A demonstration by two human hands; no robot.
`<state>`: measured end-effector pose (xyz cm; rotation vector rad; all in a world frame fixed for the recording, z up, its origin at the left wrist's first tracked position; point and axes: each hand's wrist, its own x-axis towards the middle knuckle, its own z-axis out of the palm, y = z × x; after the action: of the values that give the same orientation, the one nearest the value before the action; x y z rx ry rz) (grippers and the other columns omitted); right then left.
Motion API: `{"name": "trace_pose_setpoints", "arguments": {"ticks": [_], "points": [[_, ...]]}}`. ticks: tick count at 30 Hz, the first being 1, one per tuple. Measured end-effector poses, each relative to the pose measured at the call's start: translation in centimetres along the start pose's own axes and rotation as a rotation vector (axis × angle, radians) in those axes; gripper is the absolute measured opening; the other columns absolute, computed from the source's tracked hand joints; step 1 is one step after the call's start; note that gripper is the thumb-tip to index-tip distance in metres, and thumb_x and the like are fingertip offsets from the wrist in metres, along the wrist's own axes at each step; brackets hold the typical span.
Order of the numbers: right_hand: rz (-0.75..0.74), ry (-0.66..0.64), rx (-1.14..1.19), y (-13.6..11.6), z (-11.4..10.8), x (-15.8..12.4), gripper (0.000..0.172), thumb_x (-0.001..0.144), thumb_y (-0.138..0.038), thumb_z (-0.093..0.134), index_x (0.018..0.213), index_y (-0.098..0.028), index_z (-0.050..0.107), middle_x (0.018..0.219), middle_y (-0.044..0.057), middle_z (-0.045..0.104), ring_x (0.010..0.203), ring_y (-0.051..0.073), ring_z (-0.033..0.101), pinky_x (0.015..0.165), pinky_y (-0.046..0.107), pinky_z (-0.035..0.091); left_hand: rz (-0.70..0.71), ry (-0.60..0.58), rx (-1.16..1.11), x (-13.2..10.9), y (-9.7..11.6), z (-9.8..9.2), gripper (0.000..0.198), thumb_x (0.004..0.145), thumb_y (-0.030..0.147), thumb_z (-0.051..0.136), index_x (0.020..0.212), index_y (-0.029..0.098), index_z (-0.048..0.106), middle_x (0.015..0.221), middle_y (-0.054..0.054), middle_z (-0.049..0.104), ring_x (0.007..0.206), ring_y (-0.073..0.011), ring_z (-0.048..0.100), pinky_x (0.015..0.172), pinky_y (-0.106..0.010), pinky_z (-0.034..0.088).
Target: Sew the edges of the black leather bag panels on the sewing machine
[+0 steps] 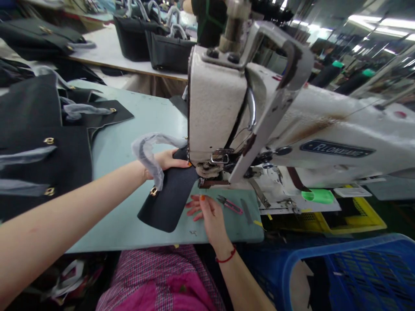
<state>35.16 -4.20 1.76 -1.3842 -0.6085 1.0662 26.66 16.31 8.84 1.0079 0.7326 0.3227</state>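
A black leather bag panel [168, 201] with a plastic-wrapped handle [145, 151] and gold hardware [153, 191] lies partly under the head of a sewing machine [217, 90]. My left hand [167, 160] grips the panel close to the machine head, passing by the wrapped handle; some of its fingers are hidden. Just right of the panel's lower edge is my right hand [210, 214], empty, its fingers apart. Pink thread snips [230, 204] lie on the pale green tabletop [119, 229] beyond that hand.
More black panels with wrapped handles [39, 168] are piled at the left. Finished-looking black bags [170, 49] stand on a table behind. At the lower right sits a blue basket [356, 259], with a yellow crate [356, 216] behind it. A thin metal strip [246, 211] lies near the snips.
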Motion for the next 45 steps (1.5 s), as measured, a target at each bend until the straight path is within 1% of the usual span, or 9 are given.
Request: {"name": "trace_pose_setpoints", "arguments": {"ticks": [4, 6, 9, 12, 16, 27, 33, 39, 45], "points": [[0.012, -0.088, 0.03, -3.4, -0.6, 1.0, 0.052, 0.09, -0.065, 0.055, 0.085, -0.016, 0.07, 0.074, 0.004, 0.066, 0.061, 0.014, 0.061, 0.047, 0.02, 0.044, -0.117, 0.059, -0.103, -2.4, -2.5, 0.6, 0.05, 0.072, 0.02, 0.082, 0.119, 0.012, 0.065, 0.092, -0.008, 0.079, 0.07, -0.0231, 0.074, 0.066, -0.035, 0.064], [-0.019, -0.115, -0.075, -4.2, -0.6, 1.4, 0.049, 0.089, -0.061, 0.058, 0.071, -0.016, 0.065, 0.064, 0.0, 0.056, 0.056, 0.011, 0.051, 0.047, 0.019, 0.038, -0.127, 0.114, -0.183, -3.4, -3.5, 1.0, 0.052, 0.072, 0.019, 0.082, 0.121, 0.015, 0.064, 0.092, -0.007, 0.079, 0.069, -0.0233, 0.075, 0.07, -0.037, 0.064], [-0.034, -0.076, -0.19, -4.4, -0.3, 1.6, 0.048, 0.087, -0.057, 0.061, 0.064, -0.016, 0.062, 0.058, -0.002, 0.05, 0.055, 0.009, 0.043, 0.049, 0.02, 0.032, -0.188, 0.088, -0.189, -3.8, -4.2, 1.2, 0.047, 0.07, 0.02, 0.083, 0.114, 0.014, 0.068, 0.083, -0.01, 0.079, 0.065, -0.0254, 0.075, 0.069, -0.037, 0.065], [-0.02, -0.014, -0.227, -4.3, 0.2, 1.4, 0.047, 0.086, -0.057, 0.061, 0.064, -0.016, 0.064, 0.058, -0.001, 0.054, 0.058, 0.012, 0.048, 0.049, 0.021, 0.033, -0.24, 0.043, -0.142, -3.5, -4.3, 1.1, 0.034, 0.068, 0.019, 0.083, 0.1, 0.013, 0.074, 0.078, -0.012, 0.078, 0.062, -0.0258, 0.074, 0.068, -0.034, 0.065], [-0.046, 0.052, -0.274, -4.4, 0.6, 1.0, 0.044, 0.086, -0.053, 0.061, 0.061, -0.016, 0.064, 0.057, -0.001, 0.054, 0.058, 0.013, 0.05, 0.05, 0.022, 0.033, -0.244, 0.02, -0.158, -3.3, -4.1, 1.0, 0.029, 0.07, 0.017, 0.082, 0.097, 0.014, 0.074, 0.076, -0.008, 0.078, 0.064, -0.0238, 0.074, 0.068, -0.033, 0.065], [-0.116, 0.021, -0.352, -4.5, 0.4, 0.7, 0.046, 0.091, -0.051, 0.054, 0.059, -0.017, 0.054, 0.059, -0.001, 0.045, 0.056, 0.011, 0.038, 0.051, 0.024, 0.029, -0.263, 0.001, -0.185, -3.2, -4.4, 0.8, 0.028, 0.074, 0.017, 0.077, 0.1, 0.01, 0.074, 0.08, -0.011, 0.079, 0.067, -0.0241, 0.074, 0.067, -0.035, 0.064], [-0.134, 0.033, -0.35, -4.8, 0.5, 1.2, 0.048, 0.092, -0.049, 0.053, 0.057, -0.019, 0.04, 0.058, -0.004, 0.03, 0.056, 0.01, 0.028, 0.052, 0.026, 0.022, -0.239, 0.022, -0.211, -2.5, -4.5, 0.4, 0.036, 0.07, 0.018, 0.081, 0.103, 0.007, 0.073, 0.089, -0.013, 0.079, 0.072, -0.0252, 0.074, 0.068, -0.036, 0.064], [-0.16, 0.024, -0.351, -4.8, 0.5, 1.8, 0.048, 0.093, -0.048, 0.053, 0.057, -0.019, 0.037, 0.058, -0.004, 0.029, 0.056, 0.01, 0.027, 0.052, 0.026, 0.02, -0.247, -0.025, -0.212, -1.7, -4.5, -0.2, 0.05, 0.061, 0.024, 0.089, 0.106, 0.008, 0.073, 0.097, -0.017, 0.078, 0.078, -0.0287, 0.075, 0.075, -0.042, 0.064], [-0.168, 0.043, -0.367, -5.0, 0.5, 1.9, 0.048, 0.093, -0.047, 0.053, 0.057, -0.019, 0.037, 0.057, -0.004, 0.03, 0.056, 0.01, 0.029, 0.052, 0.026, 0.021, -0.246, 0.012, -0.238, -1.7, -4.3, -0.1, 0.055, 0.056, 0.021, 0.091, 0.107, 0.008, 0.074, 0.094, -0.015, 0.079, 0.073, -0.027, 0.075, 0.072, -0.04, 0.065]]}}
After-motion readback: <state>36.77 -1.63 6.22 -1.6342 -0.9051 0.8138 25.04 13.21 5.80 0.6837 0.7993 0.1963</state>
